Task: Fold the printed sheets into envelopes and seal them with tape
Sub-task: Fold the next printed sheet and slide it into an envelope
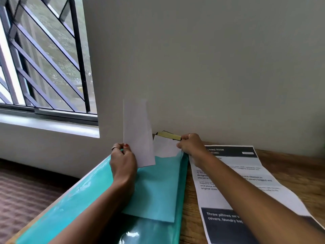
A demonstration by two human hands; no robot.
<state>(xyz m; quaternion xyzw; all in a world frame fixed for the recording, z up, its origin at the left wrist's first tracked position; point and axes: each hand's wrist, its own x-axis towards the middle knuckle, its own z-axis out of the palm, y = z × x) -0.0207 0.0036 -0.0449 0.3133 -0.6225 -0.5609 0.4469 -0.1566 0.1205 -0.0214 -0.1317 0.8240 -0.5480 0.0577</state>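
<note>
Left hand pinches the lower edge of a folded white sheet, thumb and fingers curled round it, sheet standing upright above the grip; right hand is curled at the far end of the desk, fingers on the corner of a second white folded piece and right against a dark yellow-edged object, probably the tape, though I cannot tell which of the two it actually grasps; below and between both grips lies a teal sheet on a glossy teal cover; just right of the right forearm a printed sheet lies flat and unfolded on the wooden table, headed "LIVING ROOM"; task looks early to mid, one piece folded, none visibly taped; risks: upright sheet is held only at its bottom edge, so it could flop or spring open if the pinch eases; one-handed pull at the tape could drag the second piece off the edge by the wall; the forearm crossing the printed sheet could crease or shift it; hard to make out: right fingertips are hidden behind the hand; the dark object is small and partly covered; printed text under the arm is blocked and blurred; sheet bottom is cut off by the frame; window far left of the grips.
</note>
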